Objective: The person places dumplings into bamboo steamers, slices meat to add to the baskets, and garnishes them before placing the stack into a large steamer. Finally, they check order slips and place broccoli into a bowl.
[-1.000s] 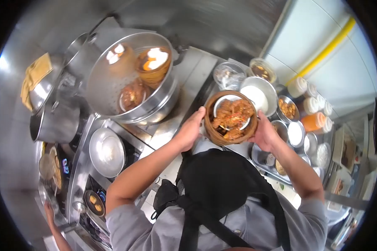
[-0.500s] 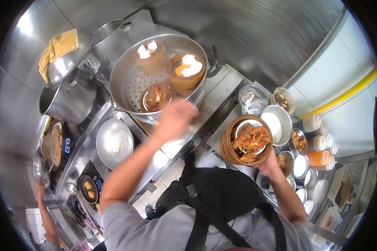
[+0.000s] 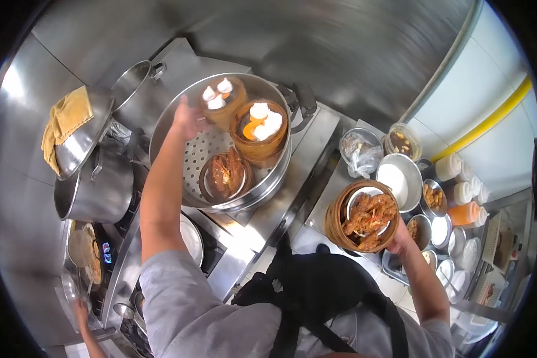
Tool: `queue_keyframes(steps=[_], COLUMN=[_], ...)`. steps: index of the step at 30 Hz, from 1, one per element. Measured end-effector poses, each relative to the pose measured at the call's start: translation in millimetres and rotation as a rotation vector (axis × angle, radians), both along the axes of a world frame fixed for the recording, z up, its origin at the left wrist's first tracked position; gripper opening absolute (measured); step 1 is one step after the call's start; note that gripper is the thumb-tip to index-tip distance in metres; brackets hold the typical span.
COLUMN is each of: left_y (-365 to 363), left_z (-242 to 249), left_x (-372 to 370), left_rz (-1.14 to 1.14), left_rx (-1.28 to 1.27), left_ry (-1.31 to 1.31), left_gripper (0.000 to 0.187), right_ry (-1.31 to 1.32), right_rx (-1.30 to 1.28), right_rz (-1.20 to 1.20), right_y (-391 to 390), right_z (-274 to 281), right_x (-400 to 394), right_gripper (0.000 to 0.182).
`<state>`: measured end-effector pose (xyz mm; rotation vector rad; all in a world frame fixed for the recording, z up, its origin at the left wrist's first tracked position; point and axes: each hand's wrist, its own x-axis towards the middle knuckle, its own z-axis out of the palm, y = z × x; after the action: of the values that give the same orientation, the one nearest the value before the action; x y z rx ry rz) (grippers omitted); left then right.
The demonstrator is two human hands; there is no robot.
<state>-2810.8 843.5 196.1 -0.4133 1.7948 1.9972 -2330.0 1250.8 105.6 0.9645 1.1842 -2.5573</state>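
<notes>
My left hand (image 3: 189, 118) reaches over the left side of a large metal steamer pot (image 3: 165, 128), fingers apart and holding nothing. Closest to it is a small bamboo steamer basket (image 3: 222, 121) with white buns. Another bamboo basket (image 3: 256, 151), with white and orange buns, stands beside that one. Braised chicken feet (image 3: 227, 170) lie in a dish in a lower basket near the pot's front. On the right, my right hand (image 3: 402, 240) grips a bamboo basket (image 3: 335, 229) from its side; a white dish of chicken feet (image 3: 371, 215) sits inside.
Sauce bottles (image 3: 459, 194) and bowls of ingredients crowd the right counter, beside a bagged bowl (image 3: 362, 153). At left stand a lidded pot (image 3: 98, 188), a yellow cloth (image 3: 67, 122) on its lid, and a frying pan (image 3: 93, 253). Another person's hand (image 3: 81, 312) shows at lower left.
My left hand has moved from over the pot's front rim to its left side, beside the far basket. The right hand still holds its basket. The camera view has shifted slightly.
</notes>
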Motion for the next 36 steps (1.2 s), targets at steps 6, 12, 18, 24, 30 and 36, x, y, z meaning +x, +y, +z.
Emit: queue_keyframes(steps=[6,12,18,24,30,36], left_y=[13.5,108.2,189.2,193.7,173.6,132.3], left_z=[36.6,8.5,-56.2,-77.3,2.2,94.8], left_x=[32.9,323.0,365.5,374.0,388.5,365.7], left_rz=[-0.311,-0.574,-0.496,-0.456,-0.402,-0.404], left_rx=[-1.013,-0.002,0.203,0.379,0.271,0.224], left_ry=[0.482,0.291,-0.303,-0.308,-0.351,-0.206], left_gripper=[0.067,0.034,0.067,0.069,0.064,0.067], right_ry=[0.048,0.055,0.056,-0.026,0.01,0.059], right_rx=[-0.018,0.028,-0.004,-0.074,-0.128,-0.046], right_rz=[0.029,0.047,-0.009,-0.041,0.049,0.258], right_y=[-1.6,12.5,4.0,-8.4,-17.3,-32.1], right_z=[7.1,-15.5,-13.8,-1.0,55.6,152.0], right_x=[-3.4,4.6,-3.8,0.7,8.0,-42.5], right_gripper=[0.052,0.055,0.055,0.059,0.058,0.058])
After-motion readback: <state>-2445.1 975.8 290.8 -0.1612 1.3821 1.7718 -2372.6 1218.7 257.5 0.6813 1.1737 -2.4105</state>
